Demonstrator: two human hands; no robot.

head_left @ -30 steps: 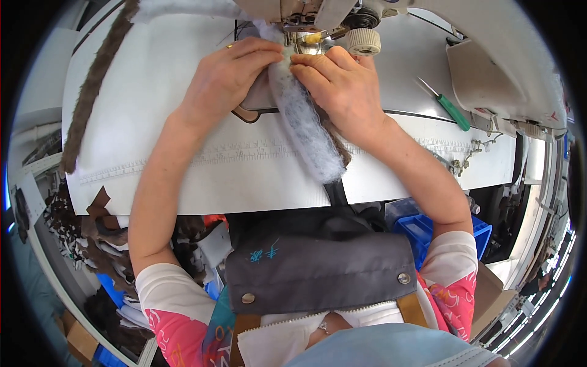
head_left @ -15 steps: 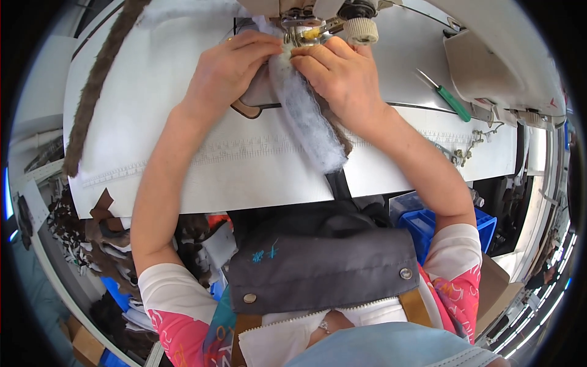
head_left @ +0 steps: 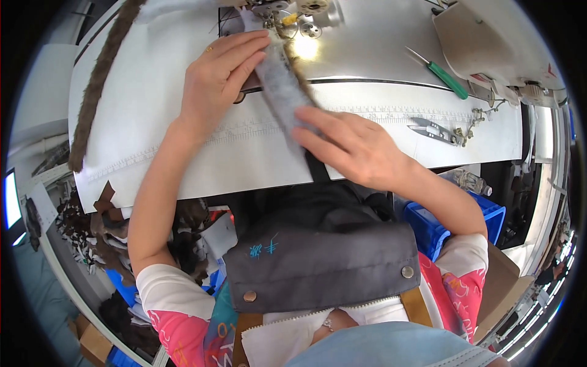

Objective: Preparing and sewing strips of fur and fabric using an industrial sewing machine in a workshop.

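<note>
A strip of brown fur backed with white fluffy wadding (head_left: 282, 82) runs from beneath the sewing machine's head (head_left: 287, 17) toward me. My left hand (head_left: 223, 79) is at the strip's left edge close to the machine, its fingers long and pressed together, thumb and fingertips on the wadding. Lower down, my right hand (head_left: 358, 144) grips the strip near its near end, thumb and forefinger on the white side; it is slightly blurred. Brown fur shows along the strip's right edge. The undersides of both grips are hidden.
Right of the machine lie a green-handled awl (head_left: 446, 79) and thread snips (head_left: 435, 130). Another brown fur strip (head_left: 101, 85) stretches along the table's left side. A printed ruler scale (head_left: 367, 113) crosses the white tabletop. Below its edge are a blue crate (head_left: 428, 229) and fur scraps (head_left: 107, 238).
My right hand has moved from beside the needle down to the strip's near end. My left hand has shifted slightly left. The machine's head sits higher in view, and the snips now show.
</note>
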